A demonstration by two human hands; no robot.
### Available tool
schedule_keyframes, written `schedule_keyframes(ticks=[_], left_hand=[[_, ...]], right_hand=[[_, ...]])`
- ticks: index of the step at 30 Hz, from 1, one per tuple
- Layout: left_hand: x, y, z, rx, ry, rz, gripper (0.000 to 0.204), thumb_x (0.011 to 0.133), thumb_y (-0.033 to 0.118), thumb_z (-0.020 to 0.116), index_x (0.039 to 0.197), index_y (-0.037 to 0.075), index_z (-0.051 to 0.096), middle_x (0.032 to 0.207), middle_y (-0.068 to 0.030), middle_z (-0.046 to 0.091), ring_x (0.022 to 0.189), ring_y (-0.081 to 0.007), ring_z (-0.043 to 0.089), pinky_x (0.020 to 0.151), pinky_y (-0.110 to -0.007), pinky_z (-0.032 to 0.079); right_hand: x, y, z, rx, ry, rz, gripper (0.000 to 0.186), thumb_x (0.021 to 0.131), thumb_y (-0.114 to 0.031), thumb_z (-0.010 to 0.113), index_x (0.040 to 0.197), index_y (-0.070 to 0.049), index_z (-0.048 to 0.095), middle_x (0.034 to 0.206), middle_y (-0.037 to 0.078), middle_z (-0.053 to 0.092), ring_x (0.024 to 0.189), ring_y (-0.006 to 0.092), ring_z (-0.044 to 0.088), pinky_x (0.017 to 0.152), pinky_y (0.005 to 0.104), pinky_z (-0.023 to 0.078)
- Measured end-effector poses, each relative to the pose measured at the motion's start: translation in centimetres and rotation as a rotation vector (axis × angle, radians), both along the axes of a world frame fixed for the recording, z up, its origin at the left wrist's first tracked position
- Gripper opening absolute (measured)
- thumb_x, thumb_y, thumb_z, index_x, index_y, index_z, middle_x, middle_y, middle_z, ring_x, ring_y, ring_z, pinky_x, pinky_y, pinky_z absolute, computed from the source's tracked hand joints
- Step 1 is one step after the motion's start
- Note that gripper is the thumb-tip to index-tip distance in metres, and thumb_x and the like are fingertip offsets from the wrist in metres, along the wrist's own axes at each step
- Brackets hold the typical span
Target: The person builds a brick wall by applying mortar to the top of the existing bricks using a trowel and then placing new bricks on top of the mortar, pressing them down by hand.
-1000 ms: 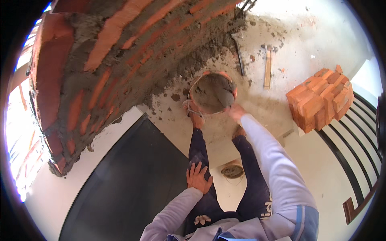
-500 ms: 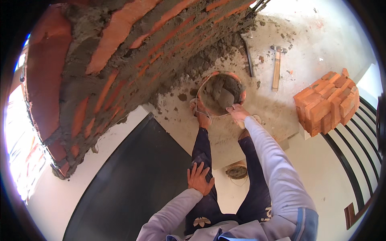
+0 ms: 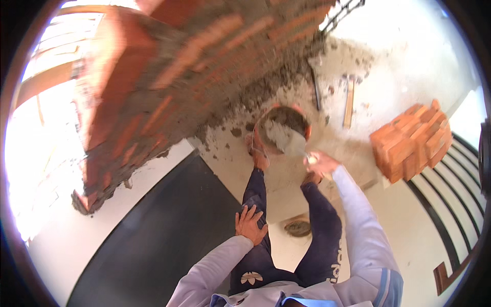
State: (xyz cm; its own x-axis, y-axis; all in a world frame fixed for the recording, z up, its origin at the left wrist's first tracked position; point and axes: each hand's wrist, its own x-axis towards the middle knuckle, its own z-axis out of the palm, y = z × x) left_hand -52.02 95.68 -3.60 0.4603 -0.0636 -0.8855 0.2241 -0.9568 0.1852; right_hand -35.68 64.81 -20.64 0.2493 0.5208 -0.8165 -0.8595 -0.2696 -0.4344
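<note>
My right hand (image 3: 322,166) is closed round the handle of a trowel (image 3: 292,143). Its blade, blurred by motion, lies over the near side of an orange-rimmed bucket (image 3: 307,128), and what it carries cannot be made out clearly. Grey wet mortar (image 3: 286,117) lies inside the bucket, which stands on the floor just beyond my feet. My left hand (image 3: 250,225) rests flat on my left leg at the knee, fingers spread, holding nothing.
A rough brick wall (image 3: 204,56) with smeared mortar rises on the left. A hammer (image 3: 349,105) and a dark bar (image 3: 315,87) lie beyond the bucket. Stacked bricks (image 3: 409,143) stand right, beside black railings (image 3: 440,210). A second container (image 3: 297,227) sits below, a black panel (image 3: 163,235) left.
My right hand has drawn back toward me and to the right, bringing the trowel blade from inside the bucket to its near rim. My left hand stays on my leg. The view has shifted slightly.
</note>
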Motion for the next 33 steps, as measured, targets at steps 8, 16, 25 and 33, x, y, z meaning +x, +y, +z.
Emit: schedule_keyframes(ticks=[8, 16, 25, 33], left_hand=[[3.6, 0.2, 0.4, 0.004, -0.015, -0.003, 0.059, 0.085, 0.044, 0.058, 0.137, 0.018, 0.050, 0.153, -0.0078, 0.029, 0.144, -0.0289, 0.016, 0.117, -0.047, 0.013], [3.0, 0.9, -0.2, -0.030, -0.070, 0.044, 0.058, 0.088, 0.040, 0.056, 0.138, 0.013, 0.048, 0.151, -0.0136, 0.032, 0.142, -0.0334, 0.022, 0.116, -0.040, 0.021], [0.0, 4.6, 1.0, -0.214, -0.116, 0.430, 0.062, 0.083, 0.039, 0.062, 0.134, 0.006, 0.050, 0.146, -0.0186, 0.037, 0.137, -0.0349, 0.031, 0.114, -0.040, 0.026], [4.9, 12.1, 3.0, -0.186, 0.055, 0.450, 0.060, 0.085, 0.038, 0.062, 0.135, 0.008, 0.049, 0.138, -0.0198, 0.047, 0.129, -0.0332, 0.044, 0.109, -0.040, 0.034]], right_hand=[[14.2, -4.9, 36.5, -0.109, -0.485, 0.399, 0.028, 0.077, -0.013, 0.073, 0.102, -0.005, 0.062, 0.071, 0.003, 0.059, 0.056, 0.0097, 0.052, 0.051, 0.0273, 0.042], [26.8, 1.2, 50.6, -0.438, -1.562, 0.615, 0.028, 0.074, -0.009, 0.066, 0.101, -0.004, 0.062, 0.084, 0.010, 0.064, 0.071, 0.0283, 0.063, 0.061, 0.0356, 0.049], [18.9, 6.1, 49.9, -0.759, -1.478, 0.154, 0.036, 0.086, -0.018, 0.063, 0.117, -0.002, 0.054, 0.089, 0.019, 0.062, 0.077, 0.0375, 0.063, 0.064, 0.0438, 0.049], [13.8, 17.5, 48.8, -0.696, -1.232, 0.081, 0.027, 0.092, -0.016, 0.053, 0.106, 0.004, 0.043, 0.088, 0.027, 0.056, 0.081, 0.0454, 0.058, 0.069, 0.0490, 0.046]])
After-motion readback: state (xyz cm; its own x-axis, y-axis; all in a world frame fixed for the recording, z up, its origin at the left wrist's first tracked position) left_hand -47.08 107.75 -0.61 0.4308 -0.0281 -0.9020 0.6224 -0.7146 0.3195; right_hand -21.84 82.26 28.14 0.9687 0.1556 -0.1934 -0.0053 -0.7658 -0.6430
